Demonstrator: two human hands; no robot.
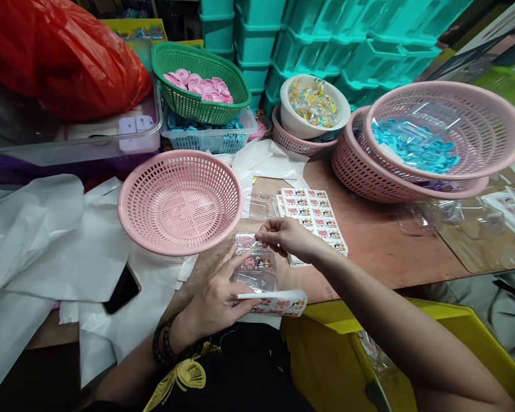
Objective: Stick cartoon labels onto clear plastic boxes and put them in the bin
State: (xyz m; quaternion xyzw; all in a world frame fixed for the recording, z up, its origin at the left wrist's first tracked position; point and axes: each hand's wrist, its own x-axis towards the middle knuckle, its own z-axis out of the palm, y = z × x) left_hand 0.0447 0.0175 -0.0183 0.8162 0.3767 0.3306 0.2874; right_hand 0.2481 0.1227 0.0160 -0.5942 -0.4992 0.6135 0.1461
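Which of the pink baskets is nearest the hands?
The round pink basket just beyond the left hand, its slotted floor in full view. The other pink baskets sit farther right, two of them overlapping.

Pink clips in a green basket [201,109], red bag [68,57] nearby.

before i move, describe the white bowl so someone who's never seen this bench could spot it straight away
Find the stacked teal bins along the back. Just in front of them, a round white bowl sits on a pink basket, heaped with clear packets of multicoloured bits. Its solid white wall sets it apart from the slotted baskets nearby.
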